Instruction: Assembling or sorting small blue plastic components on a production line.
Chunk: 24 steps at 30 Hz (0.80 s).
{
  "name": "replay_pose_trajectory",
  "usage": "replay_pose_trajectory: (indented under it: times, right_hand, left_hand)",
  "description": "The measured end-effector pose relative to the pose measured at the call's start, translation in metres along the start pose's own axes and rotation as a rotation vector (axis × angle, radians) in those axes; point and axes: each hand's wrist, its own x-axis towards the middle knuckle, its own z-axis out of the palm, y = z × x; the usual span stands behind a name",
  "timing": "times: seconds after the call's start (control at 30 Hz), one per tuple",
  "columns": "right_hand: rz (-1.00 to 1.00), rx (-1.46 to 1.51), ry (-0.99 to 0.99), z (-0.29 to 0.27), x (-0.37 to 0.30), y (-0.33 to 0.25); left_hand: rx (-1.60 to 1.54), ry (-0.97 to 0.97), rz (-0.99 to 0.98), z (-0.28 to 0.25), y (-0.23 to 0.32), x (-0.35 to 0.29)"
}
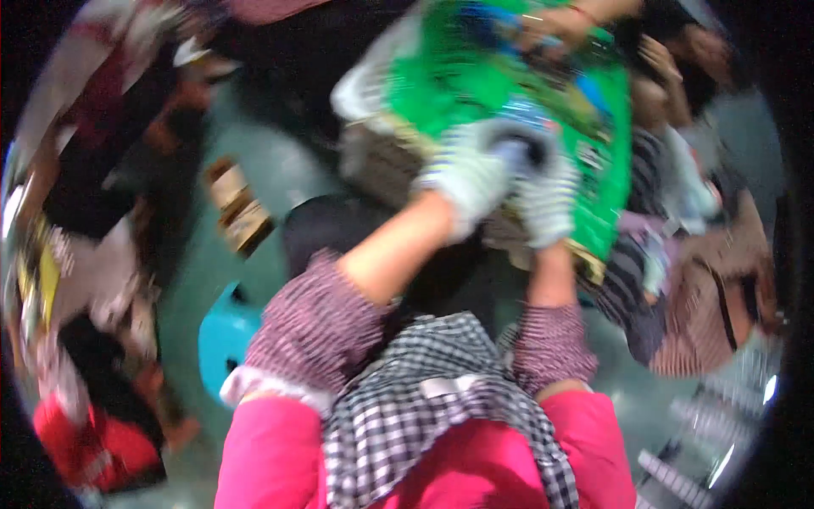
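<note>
My left hand (465,174), in a pale striped work glove, is closed on one side of a small blue-grey object with a dark curved edge (519,151). The matching gloved right hand (547,193) grips that object from the other side. Motion blur hides what kind of thing it is. Both hands are over the near part of a bright green work surface (432,93). Another person's hand (555,30) reaches in at the far side, above blurred dark and blue items on the green.
A white-edged box or crate (381,161) is under the green surface. On the floor at left lie small brown cardboard pieces (237,208), beside a teal plastic stool (225,339). Other people sit close at left and right, one in striped clothing (704,297).
</note>
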Motion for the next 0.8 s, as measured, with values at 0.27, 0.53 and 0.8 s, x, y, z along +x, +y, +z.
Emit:
replay_pose_trajectory:
  times: [0.27,0.53,0.8]
  right_hand:
    - [0.136,0.092,0.010,0.007,0.003,-0.007]
    - [0.035,0.066,0.060,-0.019,-0.004,-0.019]
    - [0.180,-0.054,-0.076,-0.122,0.042,0.033]
  left_hand:
    - [-0.007,0.018,-0.110,0.007,-0.002,0.001]
    - [-0.097,-0.075,-0.143,0.012,0.007,-0.002]
    - [-0.184,-0.083,-0.432,0.016,0.023,0.004]
